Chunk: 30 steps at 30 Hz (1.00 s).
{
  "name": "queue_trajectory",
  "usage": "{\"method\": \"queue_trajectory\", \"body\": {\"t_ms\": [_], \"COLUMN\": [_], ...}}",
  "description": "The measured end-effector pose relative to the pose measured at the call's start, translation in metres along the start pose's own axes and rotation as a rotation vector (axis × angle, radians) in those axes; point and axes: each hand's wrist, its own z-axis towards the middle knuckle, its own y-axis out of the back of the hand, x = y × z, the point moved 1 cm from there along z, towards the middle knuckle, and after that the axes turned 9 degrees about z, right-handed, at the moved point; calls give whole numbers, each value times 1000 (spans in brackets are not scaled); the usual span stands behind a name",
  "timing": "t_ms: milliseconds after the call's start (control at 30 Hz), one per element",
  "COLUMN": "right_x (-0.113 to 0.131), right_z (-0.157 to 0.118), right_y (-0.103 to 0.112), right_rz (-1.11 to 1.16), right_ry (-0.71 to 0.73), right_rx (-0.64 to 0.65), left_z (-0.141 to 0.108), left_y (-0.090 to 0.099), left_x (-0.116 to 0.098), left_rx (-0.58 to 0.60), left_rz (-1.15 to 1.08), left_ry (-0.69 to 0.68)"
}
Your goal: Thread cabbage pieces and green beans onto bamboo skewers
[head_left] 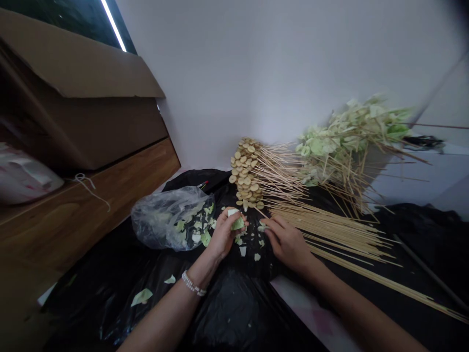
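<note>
In the middle of the head view, my left hand (223, 234) is closed round pieces of pale green cabbage leaf (237, 223). Just to its right, the fingers of my right hand (287, 240) are pinched on a thin bamboo skewer (261, 212), whose tip points up and left. A small cabbage scrap (262, 228) lies by the right fingertips. Beyond both hands, skewers threaded with round pale slices (246, 168) lie stacked. Left of my hands is a clear plastic bag (161, 217) with torn cabbage at its mouth.
Bare bamboo skewers (337, 234) lie in a bundle on the right. Behind them rises a heap of cabbage-loaded skewers (351, 132). Black plastic sheeting (234, 303) covers the work surface, with scattered leaf scraps. A cardboard box (110, 122) stands on a wooden ledge (139, 176) at left.
</note>
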Motion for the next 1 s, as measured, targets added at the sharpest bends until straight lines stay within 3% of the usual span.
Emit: {"method": "queue_trajectory", "body": {"t_ms": [267,433,533,700,1000], "right_x": [-1,2,2,-7,-12], "right_z": [-1,0,2,9,11], "right_y": [-3,1,6,15,11], "right_rz": [124,214,221,254,516], "right_ry": [0,32,26,-62,-285], "right_rx": [12,1,14,18,122], "left_z": [-4,-6,-5,0,0], "left_y": [-4,-8,-7,0,-2], "left_x": [2,6,9,9,11], "left_rx": [191,248,241,223,246], "left_rz": [446,673,634,365,410], "left_ry": [-92,-285,-218,-22,-76]}}
